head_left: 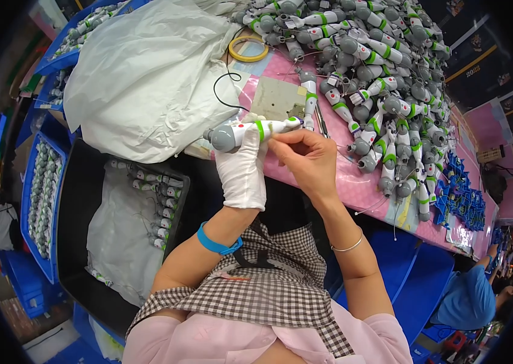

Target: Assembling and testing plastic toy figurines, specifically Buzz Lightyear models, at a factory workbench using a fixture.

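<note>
A toy figure's arm (280,125), white with green bands and a round grey shoulder end, lies across the fingers of my left hand (242,167). That hand wears a white glove and is closed around the toy arm, with the grey ball toward the left. My right hand (311,161), bare, has its thumb and index finger pinched together just below the toy arm's narrow end. Whatever sits between those fingertips is too small to make out. Behind the hands, another toy arm (310,97) lies on the pink table cover beside a flat grey plate (276,99).
A large heap of toy arms (384,67) with trailing wires covers the table's right side. Blue parts (464,191) lie farther right. A white plastic sheet (141,79), a yellow tape roll (248,49) and a black bin (74,206) holding toy arms are at left.
</note>
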The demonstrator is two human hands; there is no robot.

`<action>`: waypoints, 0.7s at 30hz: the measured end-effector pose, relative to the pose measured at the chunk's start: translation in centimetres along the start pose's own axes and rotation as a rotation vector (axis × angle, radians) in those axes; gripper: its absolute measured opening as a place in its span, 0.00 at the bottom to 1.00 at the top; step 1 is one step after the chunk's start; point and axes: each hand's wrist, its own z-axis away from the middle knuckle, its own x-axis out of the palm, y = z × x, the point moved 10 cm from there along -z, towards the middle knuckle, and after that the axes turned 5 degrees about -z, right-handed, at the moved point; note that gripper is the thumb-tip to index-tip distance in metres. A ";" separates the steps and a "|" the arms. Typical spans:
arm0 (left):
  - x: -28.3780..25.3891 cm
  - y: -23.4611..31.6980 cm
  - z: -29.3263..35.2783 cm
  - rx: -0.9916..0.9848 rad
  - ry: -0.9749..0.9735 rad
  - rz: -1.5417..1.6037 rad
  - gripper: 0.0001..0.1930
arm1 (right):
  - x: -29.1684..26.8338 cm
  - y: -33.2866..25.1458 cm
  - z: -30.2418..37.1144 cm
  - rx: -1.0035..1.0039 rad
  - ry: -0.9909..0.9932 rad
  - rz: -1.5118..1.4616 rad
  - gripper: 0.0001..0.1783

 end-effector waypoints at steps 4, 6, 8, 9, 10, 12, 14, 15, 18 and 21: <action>0.9 0.4 0.2 -0.017 -0.040 -0.023 0.15 | -0.6 0.1 -0.2 -0.014 0.035 0.047 0.05; 1.6 0.9 0.2 0.001 -0.089 0.013 0.15 | 0.0 0.7 -0.1 0.040 -0.009 -0.024 0.05; 1.0 0.6 0.0 -0.005 -0.019 0.023 0.13 | -0.7 -0.5 0.0 -0.109 0.093 0.115 0.04; 0.3 0.4 -0.1 -0.010 0.052 0.034 0.12 | -0.6 -0.5 0.0 -0.108 0.091 0.115 0.04; 0.4 0.4 -0.1 -0.009 0.054 0.033 0.12 | -0.4 0.0 -0.1 -0.046 0.061 0.044 0.04; -0.1 -0.1 -0.3 -0.037 0.124 0.074 0.12 | -0.2 0.8 -0.1 0.014 0.038 -0.027 0.04; -0.1 -0.3 -0.3 -0.061 0.137 0.078 0.12 | -1.1 -0.2 0.1 -0.189 0.165 0.077 0.05; -0.2 -0.4 -0.3 -0.084 0.152 0.084 0.12 | -0.8 0.3 0.3 -0.173 0.141 0.061 0.05; -0.1 -0.1 -0.3 -0.132 0.126 0.038 0.12 | -0.2 0.5 0.3 -0.178 0.095 0.021 0.05; 0.0 -0.1 -0.4 -0.125 0.135 0.032 0.11 | 0.0 0.0 0.8 -0.257 0.142 0.096 0.05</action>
